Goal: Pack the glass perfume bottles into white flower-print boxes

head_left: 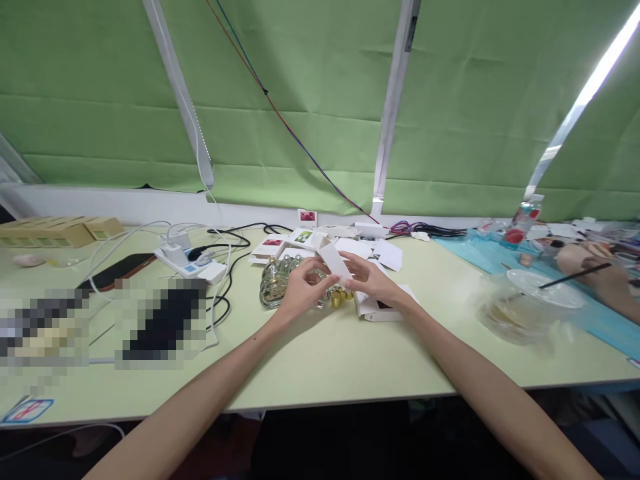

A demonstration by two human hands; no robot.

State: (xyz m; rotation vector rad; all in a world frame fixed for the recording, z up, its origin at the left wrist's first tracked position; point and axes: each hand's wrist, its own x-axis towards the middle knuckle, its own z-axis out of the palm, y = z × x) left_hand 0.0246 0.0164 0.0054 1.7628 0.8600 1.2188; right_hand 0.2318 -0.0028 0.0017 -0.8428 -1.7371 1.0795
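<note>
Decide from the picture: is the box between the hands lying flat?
No, the box is held at a tilt between the left hand and right hand.

A white power strip (193, 269) is positioned at left, a lidded container (530, 299) and bottle (523, 220) at right, and green panels (320, 113) behind.

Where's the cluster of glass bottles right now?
In the head view, the glass bottles sit on the table left of centre, beside and partly behind the left hand, in front of some white cartons.
</note>
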